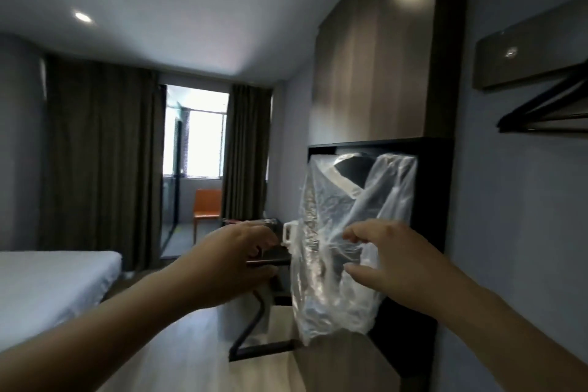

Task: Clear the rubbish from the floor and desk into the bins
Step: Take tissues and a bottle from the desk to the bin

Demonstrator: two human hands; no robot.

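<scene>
A clear plastic bag (337,251) hangs open in the air in front of me, before the dark desk unit. My right hand (391,261) pinches its right side between thumb and fingers. My left hand (235,261) is stretched out at the bag's left edge with curled fingers, near the bag's white handle loop (288,232); whether it holds the bag is hidden. Dark things show through the plastic, too blurred to name.
A narrow desk (270,259) on a black metal leg (257,321) runs along the right wall under a dark wooden panel. A bed (47,283) stands at the left, an orange chair (206,210) by the window, hangers (547,111) at the upper right.
</scene>
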